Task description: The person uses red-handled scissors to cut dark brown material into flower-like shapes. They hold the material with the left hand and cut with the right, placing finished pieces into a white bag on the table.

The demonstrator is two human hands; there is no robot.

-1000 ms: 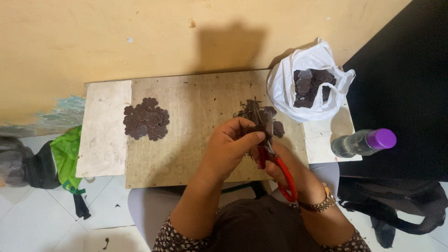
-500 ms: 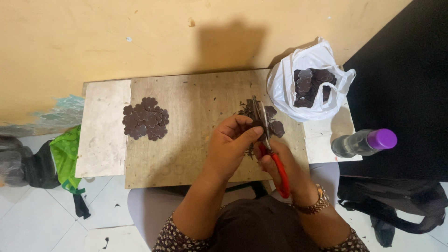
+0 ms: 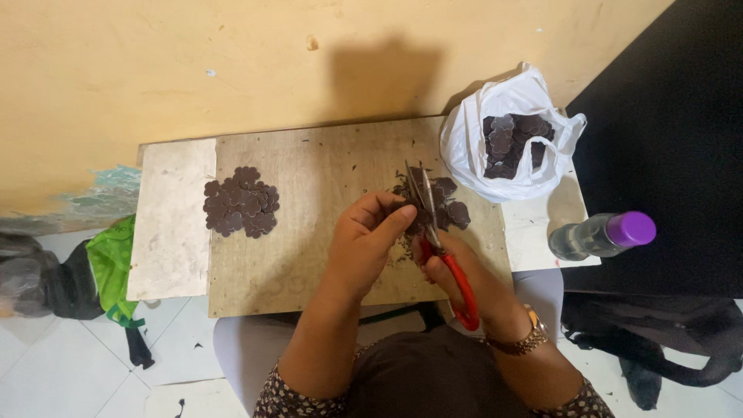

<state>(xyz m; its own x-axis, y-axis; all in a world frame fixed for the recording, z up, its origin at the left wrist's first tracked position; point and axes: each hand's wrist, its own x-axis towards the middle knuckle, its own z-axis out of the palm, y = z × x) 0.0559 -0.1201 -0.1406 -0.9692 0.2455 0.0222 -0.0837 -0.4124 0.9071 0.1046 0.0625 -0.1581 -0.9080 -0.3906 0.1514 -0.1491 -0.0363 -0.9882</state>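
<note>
Scissors (image 3: pixel 433 232) shifted, piece (image 3: pixel 410 210) left.

a pile of cut pieces (image 3: pixel 241 201) is lying on the board (image 3: pixel 309 255) left of the hands. a bag (image 3: pixel 472 147) and a bottle (image 3: pixel 600 234) are sitting to their right.
</note>
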